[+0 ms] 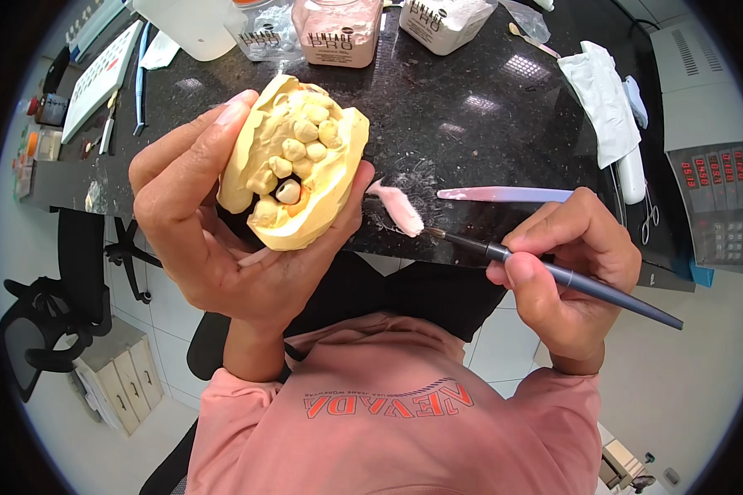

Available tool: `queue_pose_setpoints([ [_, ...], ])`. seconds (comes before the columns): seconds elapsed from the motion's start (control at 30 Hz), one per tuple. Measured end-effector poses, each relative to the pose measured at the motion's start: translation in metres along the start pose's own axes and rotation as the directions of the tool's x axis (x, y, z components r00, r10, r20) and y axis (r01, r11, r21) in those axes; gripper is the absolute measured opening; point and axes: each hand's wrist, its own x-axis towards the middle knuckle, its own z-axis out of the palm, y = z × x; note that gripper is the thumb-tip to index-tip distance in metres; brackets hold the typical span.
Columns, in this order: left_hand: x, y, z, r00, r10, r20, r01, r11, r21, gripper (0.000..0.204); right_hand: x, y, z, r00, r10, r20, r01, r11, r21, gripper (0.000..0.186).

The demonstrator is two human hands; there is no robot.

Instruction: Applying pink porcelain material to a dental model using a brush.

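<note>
Left hand [210,256] clamped on the yellow cast [260,153]: fingers along its left side, thumb side on its right, teeth facing up. Cast is held up at left of centre, overlapping the bench [479,153] and its front edge in view. One whiter tooth [288,192] sits in a dark gap near the cast's lower end.

Right hand [594,239] pinches the brush [494,252], thumb and fingers together on the shaft, handle end sticking out to the right. Brush tip is at the lower end of the pink paste [398,208]; touching or just beside, can't tell. Paste lies near the bench's front edge, its upper end near the left hand.

Spatula [499,195] lies just above the brush, its right end meeting the right hand in view, so little room there. Wide open stretch of bench above the spatula, up to the pink jar [338,37] and white jar [446,25]. Tissue [600,107] bounds it at right. At far left, white tray [101,82] and blue stick [140,82], well apart from the brush.
</note>
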Motion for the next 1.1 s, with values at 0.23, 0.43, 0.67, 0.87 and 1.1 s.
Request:
queue_pose_setpoints([
  [0.23, -0.001, 0.001, 0.000, 1.000, -0.011, 0.007, 0.011, 0.999, -0.030, 0.071, -0.001, 0.001, -0.002, 1.000, -0.016, 0.021, 0.016, 1.000, 0.001, 0.012],
  [0.43, -0.002, -0.002, -0.003, 0.999, 0.014, 0.043, -0.012, 0.999, -0.050, 0.072, -0.001, 0.001, -0.005, 0.986, -0.133, 0.095, 0.139, 0.989, -0.051, 0.014],
  [0.67, -0.003, 0.000, -0.002, 1.000, 0.013, -0.004, -0.013, 1.000, -0.024, 0.072, -0.008, 0.005, 0.011, 0.926, -0.374, -0.041, 0.373, 0.898, 0.233, 0.025],
  [0.87, -0.001, 0.002, -0.004, 0.999, 0.028, -0.020, -0.028, 0.999, 0.025, 0.070, 0.001, 0.006, 0.033, 0.828, -0.558, -0.052, 0.560, 0.827, 0.039, 0.028],
  [1.1, 0.000, 0.000, -0.001, 0.997, 0.057, -0.053, -0.055, 0.998, 0.037, 0.070, 0.008, 0.005, 0.040, 0.800, -0.600, -0.030, 0.598, 0.800, -0.048, 0.027],
])
